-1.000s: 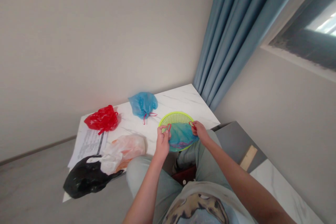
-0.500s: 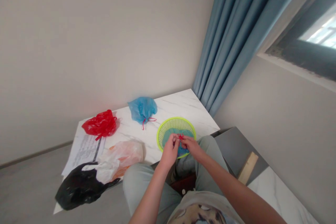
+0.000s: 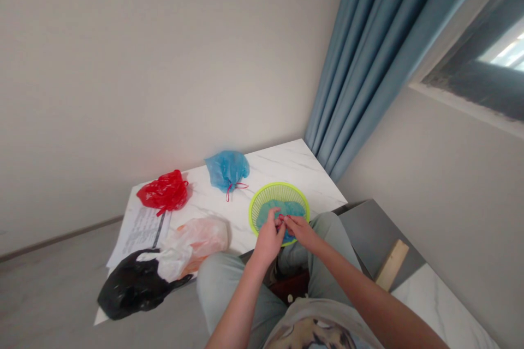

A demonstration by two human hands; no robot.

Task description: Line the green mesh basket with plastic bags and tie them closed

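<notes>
A blue-green drawstring bag (image 3: pixel 265 211) lies inside a yellow-green plastic basket (image 3: pixel 252 202), in front of my knees. Its red drawstring (image 3: pixel 281 217) is bunched between my fingers over the basket. My left hand (image 3: pixel 270 235) pinches the drawstring with thumb and fingers, the index finger raised a little. Close beside it, my right hand (image 3: pixel 299 230) is closed on the same drawstring, fingertips almost touching the left ones. My hands cover the middle of the bag, and its contents cannot be made out.
A tied blue bag (image 3: pixel 227 170) with red strings stands behind the basket. To the left lie a red plastic bag (image 3: pixel 166 191), printed papers (image 3: pixel 139 232), a whitish bag (image 3: pixel 204 240) and a black bag (image 3: pixel 133 286). A wood block (image 3: pixel 392 265) rests on a grey surface at right.
My hands have come together from opposite sides of the bag, bringing the two red drawstring loops to one spot. The bag has sunk lower in the basket.
</notes>
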